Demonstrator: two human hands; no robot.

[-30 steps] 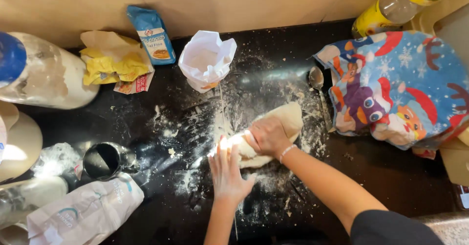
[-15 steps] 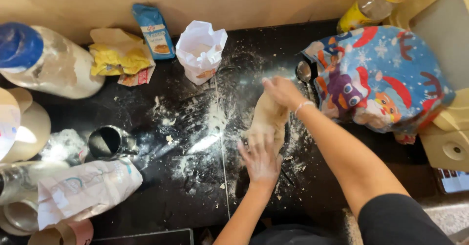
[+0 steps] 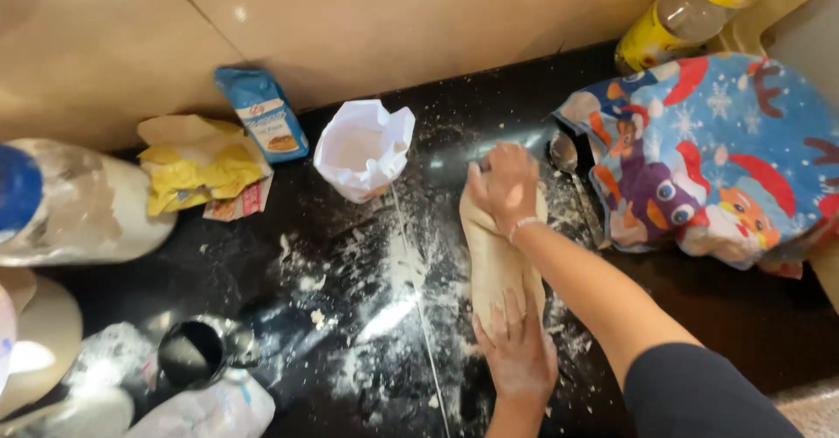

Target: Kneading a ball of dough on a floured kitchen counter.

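A long, pale strip of dough [image 3: 495, 263] lies on the floured black counter [image 3: 350, 254], running away from me. My right hand [image 3: 504, 184] grips its far end, fingers curled over the dough, with the arm coming in from the lower right. My left hand [image 3: 521, 351] presses flat on the near end, fingers spread over it. Loose flour is scattered to the left of the dough.
An open white paper bag [image 3: 363, 149] stands behind the flour patch. A blue packet [image 3: 271, 123] and a yellow wrapper [image 3: 201, 167] lie by the wall. At left are a big jar [image 3: 79, 215] and a metal cup [image 3: 192, 355]. A spoon [image 3: 564, 154], a cartoon-print cloth [image 3: 708, 158] and a yellow bottle [image 3: 664, 27] are at right.
The dough went from a folded lump to a long strip. My right hand moved away from me with the far end, while my left hand slid back to hold the near end.
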